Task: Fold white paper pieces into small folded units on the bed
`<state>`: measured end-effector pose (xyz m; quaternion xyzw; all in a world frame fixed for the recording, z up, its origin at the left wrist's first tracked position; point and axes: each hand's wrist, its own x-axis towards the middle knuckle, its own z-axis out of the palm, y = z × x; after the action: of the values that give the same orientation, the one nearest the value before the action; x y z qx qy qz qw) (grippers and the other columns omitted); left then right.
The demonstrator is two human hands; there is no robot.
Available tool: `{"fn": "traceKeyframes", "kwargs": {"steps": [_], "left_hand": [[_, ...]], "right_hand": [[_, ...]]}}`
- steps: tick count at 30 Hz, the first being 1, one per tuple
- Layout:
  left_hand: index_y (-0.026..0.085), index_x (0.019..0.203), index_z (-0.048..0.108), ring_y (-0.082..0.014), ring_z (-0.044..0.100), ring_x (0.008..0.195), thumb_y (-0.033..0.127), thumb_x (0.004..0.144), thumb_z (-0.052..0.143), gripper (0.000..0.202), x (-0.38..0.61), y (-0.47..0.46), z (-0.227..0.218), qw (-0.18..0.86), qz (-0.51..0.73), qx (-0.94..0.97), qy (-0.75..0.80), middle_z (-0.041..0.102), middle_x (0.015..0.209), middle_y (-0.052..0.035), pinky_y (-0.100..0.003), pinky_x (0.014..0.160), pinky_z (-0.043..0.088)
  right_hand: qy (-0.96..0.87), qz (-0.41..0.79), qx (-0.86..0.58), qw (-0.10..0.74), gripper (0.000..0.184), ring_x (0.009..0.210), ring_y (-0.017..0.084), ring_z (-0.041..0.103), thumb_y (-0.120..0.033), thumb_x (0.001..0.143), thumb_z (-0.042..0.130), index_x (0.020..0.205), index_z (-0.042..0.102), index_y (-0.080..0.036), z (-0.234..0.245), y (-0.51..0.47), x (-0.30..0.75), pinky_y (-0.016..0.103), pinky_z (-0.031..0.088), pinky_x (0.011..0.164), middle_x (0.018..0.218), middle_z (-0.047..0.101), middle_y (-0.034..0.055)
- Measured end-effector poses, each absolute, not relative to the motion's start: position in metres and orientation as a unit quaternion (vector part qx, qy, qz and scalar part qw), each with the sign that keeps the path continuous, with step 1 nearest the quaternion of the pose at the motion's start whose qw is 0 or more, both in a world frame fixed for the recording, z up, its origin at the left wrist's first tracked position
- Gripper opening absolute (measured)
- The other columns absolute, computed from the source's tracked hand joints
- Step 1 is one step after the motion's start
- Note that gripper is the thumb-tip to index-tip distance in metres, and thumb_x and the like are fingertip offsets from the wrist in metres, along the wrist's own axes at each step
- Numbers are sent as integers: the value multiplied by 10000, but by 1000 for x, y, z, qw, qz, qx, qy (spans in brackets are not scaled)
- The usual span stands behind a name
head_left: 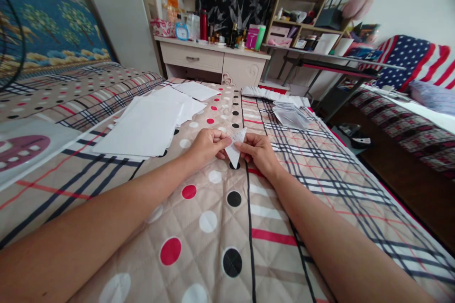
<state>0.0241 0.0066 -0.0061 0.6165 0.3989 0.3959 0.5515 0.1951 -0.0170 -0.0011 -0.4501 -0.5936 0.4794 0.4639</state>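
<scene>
Between my two hands is a small folded piece of white paper (233, 152), pointed at its top and bottom. My left hand (210, 143) pinches its left edge between thumb and fingers. From the other side, my right hand (259, 150) grips the right edge, thumb on the near face. The paper is held just above the quilted bedspread (213, 218). To the left of my hands, loose white sheets (142, 125) lie spread in overlapping piles. Beyond my right hand rests a stack of small folded white papers (290, 116).
A long white folded strip (272, 94) lies behind the small stack. At the left edge is a plastic bag (31, 147) with a pink print. Past the bed stand a white dresser (209, 60) with bottles and a clock, and a desk with shelves (298, 23).
</scene>
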Motion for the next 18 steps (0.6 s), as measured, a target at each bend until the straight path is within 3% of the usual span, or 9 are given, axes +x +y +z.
{"fn": "traceKeyframes", "kwargs": {"steps": [5, 8, 13, 18], "left_hand": [[123, 743, 645, -116, 637, 499, 338, 850, 611, 243, 25, 6, -5, 564, 377, 602, 421, 696, 614, -40, -178, 461, 480], [132, 701, 615, -100, 574, 419, 351, 882, 569, 288, 27, 6, -5, 556, 384, 606, 420, 640, 528, -11, -167, 402, 425], [141, 687, 580, -91, 518, 381, 339, 904, 532, 297, 29, 7, -4, 554, 417, 573, 437, 600, 507, 11, -178, 375, 414], [132, 728, 601, -96, 529, 392, 371, 899, 541, 299, 28, 7, -4, 570, 407, 570, 429, 632, 540, -8, -183, 388, 422]], "right_hand": [[-591, 475, -444, 477, 407, 363, 59, 385, -484, 812, 621, 573, 523, -169, -3, -17, 196, 203, 235, 372, 456, 521, -25], [-586, 485, -410, 503, 418, 389, 62, 407, -496, 836, 603, 584, 531, -170, -1, -19, 195, 199, 283, 395, 479, 526, -24], [-564, 524, -375, 516, 316, 472, 78, 490, -442, 766, 714, 657, 588, -173, 1, -22, 193, 206, 387, 470, 588, 589, -20], [-561, 541, -363, 511, 280, 488, 84, 507, -420, 750, 732, 682, 616, -174, -2, -19, 193, 213, 405, 492, 610, 611, -16]]}}
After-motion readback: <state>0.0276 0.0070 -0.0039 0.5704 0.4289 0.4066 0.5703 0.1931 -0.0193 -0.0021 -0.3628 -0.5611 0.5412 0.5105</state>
